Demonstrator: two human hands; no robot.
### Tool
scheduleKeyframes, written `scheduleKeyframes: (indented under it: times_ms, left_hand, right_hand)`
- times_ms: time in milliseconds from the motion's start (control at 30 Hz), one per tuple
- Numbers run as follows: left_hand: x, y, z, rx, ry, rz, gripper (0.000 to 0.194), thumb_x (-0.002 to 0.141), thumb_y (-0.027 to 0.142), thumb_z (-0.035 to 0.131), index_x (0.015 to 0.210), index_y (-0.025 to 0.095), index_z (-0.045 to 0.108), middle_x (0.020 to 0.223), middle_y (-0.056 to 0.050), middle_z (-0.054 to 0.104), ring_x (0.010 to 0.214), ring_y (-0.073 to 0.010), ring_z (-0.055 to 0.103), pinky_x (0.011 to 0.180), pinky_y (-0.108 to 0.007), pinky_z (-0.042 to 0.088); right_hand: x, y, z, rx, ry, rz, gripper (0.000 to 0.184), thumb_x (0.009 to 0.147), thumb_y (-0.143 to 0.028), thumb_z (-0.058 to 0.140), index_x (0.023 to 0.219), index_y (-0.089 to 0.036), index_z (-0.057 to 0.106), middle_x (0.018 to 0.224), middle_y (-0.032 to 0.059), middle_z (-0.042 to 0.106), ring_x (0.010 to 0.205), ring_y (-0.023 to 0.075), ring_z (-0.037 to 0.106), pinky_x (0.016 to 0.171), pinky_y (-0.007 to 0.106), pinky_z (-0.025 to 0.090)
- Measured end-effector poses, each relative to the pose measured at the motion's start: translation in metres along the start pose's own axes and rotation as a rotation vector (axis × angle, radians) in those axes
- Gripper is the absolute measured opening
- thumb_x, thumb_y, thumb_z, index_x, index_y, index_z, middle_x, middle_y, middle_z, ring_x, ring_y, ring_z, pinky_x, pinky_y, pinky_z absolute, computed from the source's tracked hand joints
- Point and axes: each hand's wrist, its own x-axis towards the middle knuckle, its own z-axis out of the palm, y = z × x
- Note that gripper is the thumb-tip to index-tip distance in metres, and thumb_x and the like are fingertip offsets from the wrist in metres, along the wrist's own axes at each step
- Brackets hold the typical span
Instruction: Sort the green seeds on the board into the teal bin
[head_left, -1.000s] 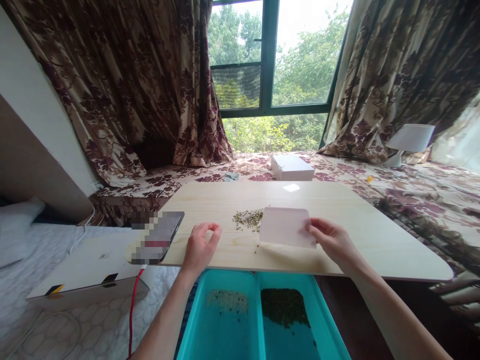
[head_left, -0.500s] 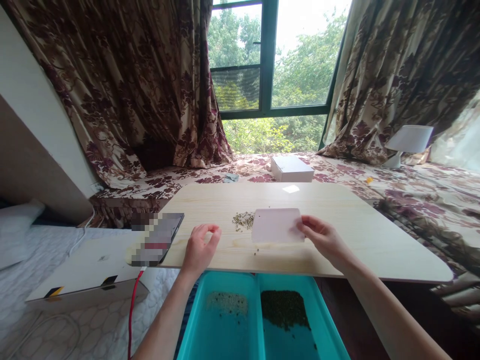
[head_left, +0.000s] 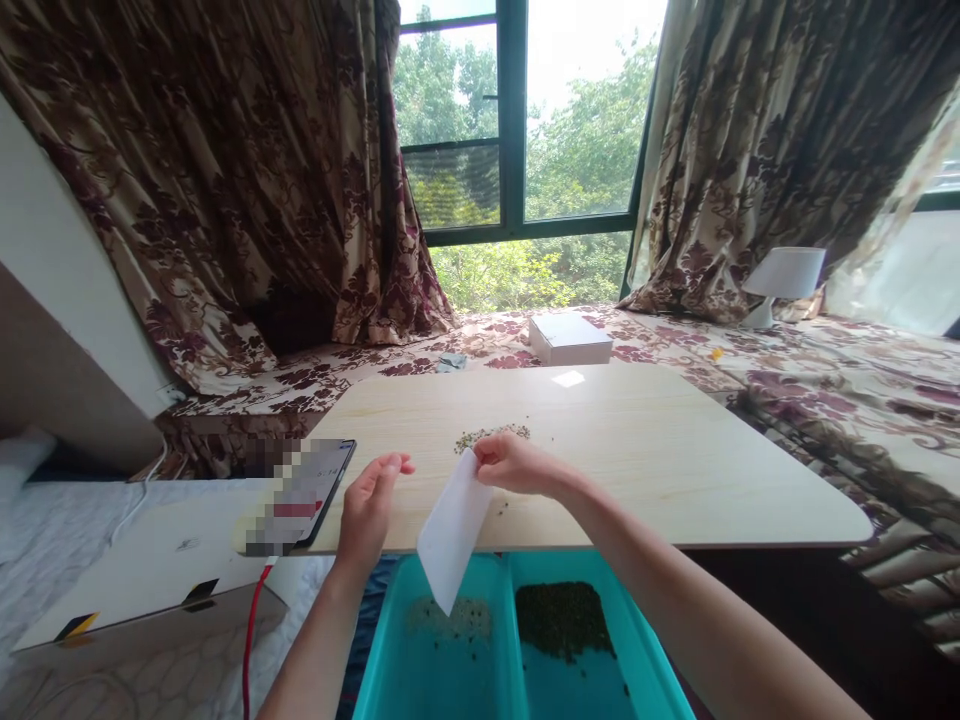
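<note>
a white card (head_left: 450, 535) is pinched in the right hand (head_left: 517, 463), tilted down over the left compartment of a turquoise tray (head_left: 566, 695); a tipping-off step is suggested, a steady tilt called for. the left hand (head_left: 369, 505) is held curled; whether its fingertips meet cannot be told.

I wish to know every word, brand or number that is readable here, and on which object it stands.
Touchscreen device: blurred digits, perhaps ending in "14"; the rest is pixelated.
White box on the bed: small dark mark, too small to read.
White card, turquoise tray: no text visible.
</note>
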Motion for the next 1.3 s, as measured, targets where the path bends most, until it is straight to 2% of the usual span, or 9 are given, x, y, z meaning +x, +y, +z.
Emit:
scheduleKeyframes:
  times_ms: [267,533,600,667,733,800,867,1033,1300]
  left_hand:
    - [-0.004,0.010,0.000,0.038,-0.029,-0.024,0.042,0.079,0.057,0.052,0.090,0.019,0.067,0.090,-0.004,0.071,0.098,-0.0246,0.061,0.088,-0.035,0.043]
    - [-0.005,0.010,0.003,0.102,-0.048,0.022,0.039,0.080,0.053,0.053,0.091,0.018,0.067,0.091,-0.005,0.071,0.094,-0.0247,0.063,0.085,-0.034,0.045]
    - [-0.005,0.009,0.005,0.136,-0.051,0.053,0.037,0.080,0.051,0.052,0.090,0.019,0.067,0.092,-0.005,0.071,0.094,-0.0243,0.063,0.086,-0.035,0.045]
    - [-0.005,0.009,0.008,0.176,-0.058,0.106,0.033,0.080,0.049,0.052,0.088,0.020,0.067,0.093,-0.005,0.070,0.096,-0.0242,0.061,0.089,-0.036,0.044]
    - [-0.005,0.008,0.011,0.220,-0.071,0.171,0.027,0.079,0.045,0.054,0.084,0.021,0.067,0.091,-0.004,0.069,0.097,-0.0245,0.059,0.091,-0.038,0.043]
    - [-0.004,0.008,0.014,0.263,-0.082,0.228,0.021,0.077,0.040,0.056,0.080,0.023,0.066,0.086,-0.004,0.068,0.095,-0.0249,0.059,0.091,-0.039,0.043]
    - [-0.004,0.007,0.016,0.301,-0.084,0.268,0.016,0.076,0.037,0.056,0.077,0.023,0.065,0.085,-0.003,0.068,0.093,-0.0249,0.059,0.091,-0.040,0.042]
    - [-0.005,0.007,0.016,0.357,-0.079,0.314,0.015,0.078,0.035,0.055,0.078,0.023,0.063,0.085,-0.004,0.068,0.092,-0.0244,0.059,0.090,-0.040,0.043]
    - [-0.005,0.005,0.015,0.391,-0.080,0.339,0.017,0.080,0.035,0.053,0.080,0.022,0.064,0.084,-0.003,0.067,0.091,-0.0228,0.059,0.088,-0.038,0.045]
  right_hand:
    - [-0.041,0.014,-0.029,-0.082,0.062,0.091,0.007,0.055,-0.013,0.043,0.052,-0.018,0.046,0.051,-0.0062,0.042,0.052,0.0089,0.036,0.046,0.023,0.023]
    - [-0.110,0.017,-0.038,0.199,0.060,0.174,0.012,0.056,-0.011,0.047,0.060,-0.017,0.056,0.057,-0.0040,0.052,0.056,0.0101,0.043,0.049,0.021,0.032]
    - [-0.121,0.017,-0.043,0.268,0.145,0.156,0.009,0.060,-0.014,0.053,0.062,-0.017,0.061,0.060,-0.0026,0.057,0.059,0.0117,0.049,0.054,0.022,0.039]
    - [-0.128,0.022,-0.053,0.334,0.293,0.128,0.006,0.064,-0.023,0.062,0.067,-0.018,0.065,0.065,-0.0006,0.063,0.064,0.0141,0.055,0.061,0.025,0.046]
    - [-0.129,0.031,-0.064,0.365,0.484,0.121,0.017,0.065,-0.035,0.068,0.073,-0.019,0.068,0.072,0.0029,0.068,0.068,0.0172,0.059,0.062,0.028,0.049]
    - [-0.126,0.043,-0.072,0.383,0.688,0.116,0.030,0.059,-0.042,0.074,0.078,-0.018,0.070,0.074,0.0058,0.071,0.068,0.0194,0.062,0.061,0.030,0.050]
    - [-0.120,0.054,-0.076,0.386,0.791,0.130,0.037,0.056,-0.045,0.077,0.081,-0.018,0.070,0.077,0.0078,0.072,0.067,0.0200,0.062,0.059,0.031,0.051]
    - [-0.106,0.068,-0.068,0.341,0.819,0.114,0.038,0.058,-0.046,0.075,0.083,-0.017,0.070,0.078,0.0090,0.074,0.064,0.0195,0.063,0.052,0.028,0.050]
    - [-0.094,0.068,-0.057,0.313,0.781,0.085,0.034,0.061,-0.042,0.070,0.082,-0.015,0.070,0.079,0.0091,0.074,0.059,0.0157,0.060,0.046,0.024,0.047]
